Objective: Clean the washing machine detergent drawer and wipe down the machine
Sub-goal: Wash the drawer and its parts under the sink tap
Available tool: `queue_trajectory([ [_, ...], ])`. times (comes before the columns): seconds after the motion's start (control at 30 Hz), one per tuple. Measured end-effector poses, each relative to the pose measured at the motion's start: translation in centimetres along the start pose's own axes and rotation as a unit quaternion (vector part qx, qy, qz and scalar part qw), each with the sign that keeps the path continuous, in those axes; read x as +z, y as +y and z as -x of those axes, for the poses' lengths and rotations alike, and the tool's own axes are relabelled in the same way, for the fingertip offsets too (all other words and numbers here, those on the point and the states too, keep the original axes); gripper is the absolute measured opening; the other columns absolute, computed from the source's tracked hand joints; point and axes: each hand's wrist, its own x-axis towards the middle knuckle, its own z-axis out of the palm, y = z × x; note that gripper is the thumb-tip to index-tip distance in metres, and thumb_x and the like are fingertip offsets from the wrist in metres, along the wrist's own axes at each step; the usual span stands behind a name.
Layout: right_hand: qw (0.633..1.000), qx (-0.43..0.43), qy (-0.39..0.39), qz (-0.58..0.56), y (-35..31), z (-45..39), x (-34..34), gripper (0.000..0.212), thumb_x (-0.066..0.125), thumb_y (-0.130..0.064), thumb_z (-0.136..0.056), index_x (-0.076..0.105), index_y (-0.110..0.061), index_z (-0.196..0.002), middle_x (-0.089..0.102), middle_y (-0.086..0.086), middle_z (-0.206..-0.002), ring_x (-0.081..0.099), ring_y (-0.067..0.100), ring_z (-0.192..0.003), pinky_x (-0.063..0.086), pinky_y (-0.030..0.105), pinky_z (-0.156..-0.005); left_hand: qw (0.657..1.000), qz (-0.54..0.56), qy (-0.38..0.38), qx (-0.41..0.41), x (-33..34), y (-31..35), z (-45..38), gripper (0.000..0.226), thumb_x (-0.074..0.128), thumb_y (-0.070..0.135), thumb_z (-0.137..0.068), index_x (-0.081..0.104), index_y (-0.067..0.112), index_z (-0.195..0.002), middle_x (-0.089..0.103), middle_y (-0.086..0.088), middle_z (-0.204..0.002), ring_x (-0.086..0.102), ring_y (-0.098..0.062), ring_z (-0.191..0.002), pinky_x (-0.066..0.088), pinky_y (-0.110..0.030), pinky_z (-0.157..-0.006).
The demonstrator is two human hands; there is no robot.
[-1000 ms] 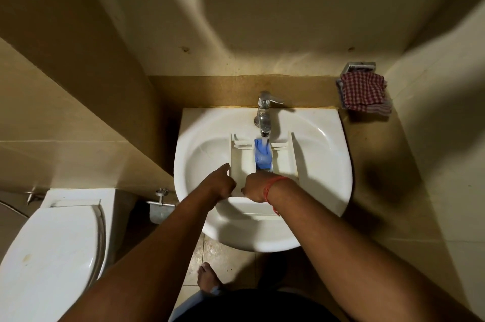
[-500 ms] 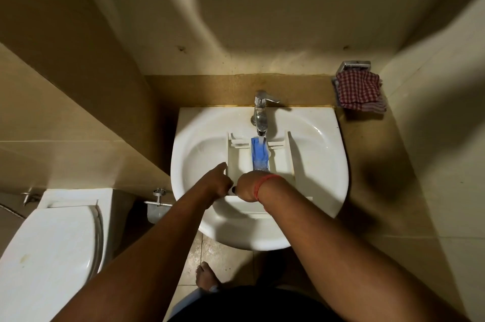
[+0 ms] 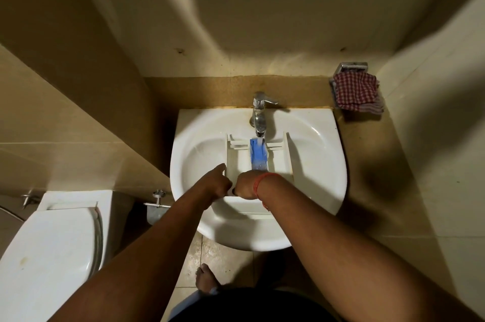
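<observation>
A white detergent drawer (image 3: 278, 164) lies in the white sink (image 3: 317, 153), its back end under the tap (image 3: 258, 114). Water runs from the tap onto the drawer's blue insert (image 3: 258, 153). My left hand (image 3: 216, 183) holds the drawer's front left corner, with the forefinger stretched along its left wall. My right hand (image 3: 246, 186), with a red thread at the wrist, is closed in a fist over the drawer's front compartment. It grips a thin handle (image 3: 232, 192) whose end pokes out toward my left hand. The handle's working end is hidden under the fist.
A red checked cloth (image 3: 358, 93) hangs on a chrome holder on the wall at the right. A white toilet (image 3: 49, 250) stands at the lower left, with a chrome valve (image 3: 157, 202) between it and the sink. My bare foot (image 3: 206, 279) is on the tiled floor below the sink.
My right hand has slid a little to the left over the drawer's front, closer to my left hand. The left hand keeps its hold and the water keeps running.
</observation>
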Motion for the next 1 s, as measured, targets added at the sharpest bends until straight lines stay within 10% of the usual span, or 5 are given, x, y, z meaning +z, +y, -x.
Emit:
queue_trajectory([
  [1.0,1.000,0.011,-0.028,0.007,-0.1,-0.5,0.2,0.036,0.035,-0.016,-0.104,0.056,-0.001,-0.130,0.059,0.015,-0.129,0.057,0.028,-0.108,0.043,0.032,-0.090,1.000,0.006,0.001,0.016,-0.1,-0.1,-0.3,0.041,0.052,0.006,-0.090,0.052,0.019,-0.129,0.066,-0.011,-0.111,0.061,-0.027,-0.098,0.047,-0.027,-0.072],
])
